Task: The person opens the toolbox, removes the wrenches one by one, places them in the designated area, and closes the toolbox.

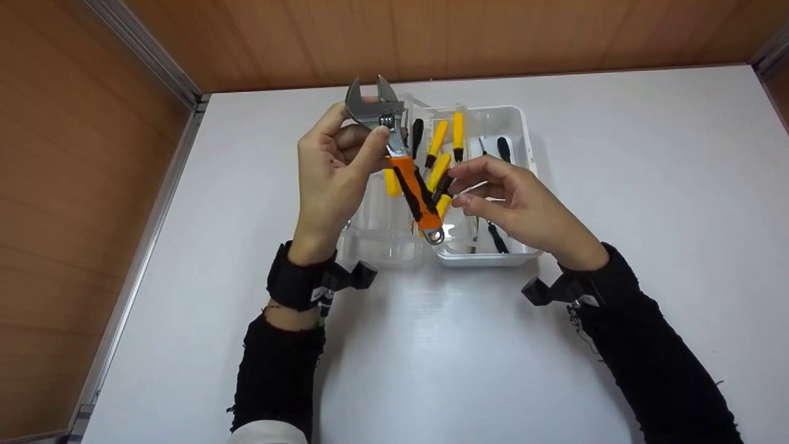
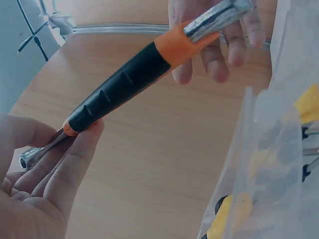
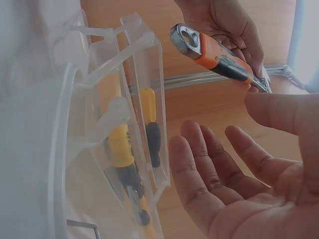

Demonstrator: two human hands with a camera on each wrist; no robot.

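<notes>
One adjustable wrench (image 1: 404, 161) with an orange-and-black handle is held up by its steel head in the left hand (image 1: 333, 169), over a clear plastic toolbox (image 1: 515, 120) holding several yellow-handled screwdrivers (image 1: 437, 142), while the right hand (image 1: 515, 206) hovers empty beside the handle, fingers loosely spread, with bare white table (image 1: 647, 185) on both sides.

We seem to be at a staged work bench rather than a home: a plain white table (image 1: 431, 345) fenced by bare wood panels (image 1: 74, 185) from nine round to three o'clock, metal strips (image 1: 142, 234) along the joints. Near twelve o'clock sits a clear toolbox (image 1: 493, 246) of screwdrivers (image 1: 457, 132), workshop gear.
</notes>
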